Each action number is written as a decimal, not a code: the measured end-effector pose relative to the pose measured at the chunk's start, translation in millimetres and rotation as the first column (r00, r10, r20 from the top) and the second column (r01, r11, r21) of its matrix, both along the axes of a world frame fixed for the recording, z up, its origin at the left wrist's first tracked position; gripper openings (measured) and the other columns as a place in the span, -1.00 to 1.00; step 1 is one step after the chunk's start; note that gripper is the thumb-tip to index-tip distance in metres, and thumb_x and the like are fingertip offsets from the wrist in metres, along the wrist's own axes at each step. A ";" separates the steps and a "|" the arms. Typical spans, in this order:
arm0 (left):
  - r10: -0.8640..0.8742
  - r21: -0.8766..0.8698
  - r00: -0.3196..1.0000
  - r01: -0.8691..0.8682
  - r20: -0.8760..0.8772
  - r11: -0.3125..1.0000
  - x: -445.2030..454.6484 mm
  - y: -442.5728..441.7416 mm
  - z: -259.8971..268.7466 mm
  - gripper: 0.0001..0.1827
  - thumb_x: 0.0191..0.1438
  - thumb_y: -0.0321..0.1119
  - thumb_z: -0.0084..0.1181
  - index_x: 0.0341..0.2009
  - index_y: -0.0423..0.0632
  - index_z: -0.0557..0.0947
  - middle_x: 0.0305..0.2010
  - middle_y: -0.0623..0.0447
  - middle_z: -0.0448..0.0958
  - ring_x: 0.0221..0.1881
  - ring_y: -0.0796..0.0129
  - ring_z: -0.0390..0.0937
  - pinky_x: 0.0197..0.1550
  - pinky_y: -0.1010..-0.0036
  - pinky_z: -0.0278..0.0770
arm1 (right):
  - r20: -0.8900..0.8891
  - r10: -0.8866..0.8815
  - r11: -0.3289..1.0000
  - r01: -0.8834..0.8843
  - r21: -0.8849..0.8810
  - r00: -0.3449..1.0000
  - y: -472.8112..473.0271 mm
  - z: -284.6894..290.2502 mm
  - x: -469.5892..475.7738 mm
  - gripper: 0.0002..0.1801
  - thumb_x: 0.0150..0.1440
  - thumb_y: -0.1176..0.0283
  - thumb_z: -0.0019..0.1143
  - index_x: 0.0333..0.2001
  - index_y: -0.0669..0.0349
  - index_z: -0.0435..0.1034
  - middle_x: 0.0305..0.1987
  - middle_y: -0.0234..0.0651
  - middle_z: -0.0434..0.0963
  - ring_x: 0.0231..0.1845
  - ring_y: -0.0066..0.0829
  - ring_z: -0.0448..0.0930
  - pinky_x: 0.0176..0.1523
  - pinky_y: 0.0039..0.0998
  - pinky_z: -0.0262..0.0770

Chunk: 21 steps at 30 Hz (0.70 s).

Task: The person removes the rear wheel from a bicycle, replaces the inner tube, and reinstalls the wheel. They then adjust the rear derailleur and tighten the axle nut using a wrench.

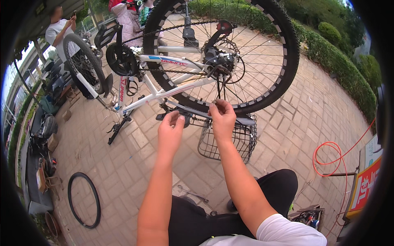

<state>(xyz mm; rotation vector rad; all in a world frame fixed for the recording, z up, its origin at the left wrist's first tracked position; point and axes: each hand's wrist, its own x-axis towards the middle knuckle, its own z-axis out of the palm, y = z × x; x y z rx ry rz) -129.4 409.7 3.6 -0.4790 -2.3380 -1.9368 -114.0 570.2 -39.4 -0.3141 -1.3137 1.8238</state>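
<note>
A white mountain bike frame (175, 63) stands upside down before me, its rear wheel (287, 58) raised. Near the bottom of that wheel, my right hand (223, 121) has thumb and fingertips close together at the tyre and rim; whether they pinch something small is hard to see. My left hand (170, 130) hovers to the left, fingers loosely curled, thumb apart and nothing visible in it. Behind the hands sit a black wire basket (227, 140) and a rear rack. The rear derailleur (223, 30), chain and crankset (121, 60) are in view above.
A loose black tyre (70, 196) lies on the paving at left. Wrenches (194, 193) lie by my feet, and a tool box (307, 215) stands at lower right. An orange hose (331, 144) coils at right. A person (58, 30) stands beyond the front wheel (84, 61).
</note>
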 end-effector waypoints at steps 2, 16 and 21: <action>-0.073 0.037 0.997 0.072 0.018 0.997 8.5 9.3 13.6 -0.61 0.16 -0.26 0.18 -0.02 -0.29 0.58 -0.16 -0.09 0.63 -0.17 0.34 0.58 -0.12 0.43 0.53 | -0.071 0.031 0.999 -0.034 -0.037 0.997 10.9 29.0 5.6 -0.70 0.12 0.55 0.21 -0.09 0.48 0.37 -0.35 -0.30 0.53 -0.42 -0.58 0.54 -0.32 -0.55 0.54; -0.335 -0.280 0.653 0.191 -0.679 0.941 -38.5 75.3 120.9 -0.53 0.02 -0.33 0.31 0.08 -0.04 0.60 0.00 -0.07 0.48 -0.10 0.10 0.51 -0.08 0.34 0.50 | -0.060 0.051 0.998 -0.049 0.026 0.997 25.7 58.1 4.8 -0.72 0.11 0.54 0.22 -0.12 0.45 0.39 -0.33 -0.31 0.53 -0.43 -0.59 0.53 -0.32 -0.56 0.48; -0.468 -0.344 0.643 0.319 -0.607 0.883 -74.4 88.8 127.9 -0.79 0.10 -0.46 0.23 -0.14 -0.19 0.66 -0.34 0.07 0.54 -0.35 0.40 0.48 -0.27 0.50 0.45 | -0.042 -0.006 0.997 0.010 0.081 0.999 37.6 68.8 -2.6 -0.73 0.12 0.53 0.24 -0.12 0.40 0.41 -0.30 -0.38 0.55 -0.38 -0.71 0.51 -0.31 -0.63 0.44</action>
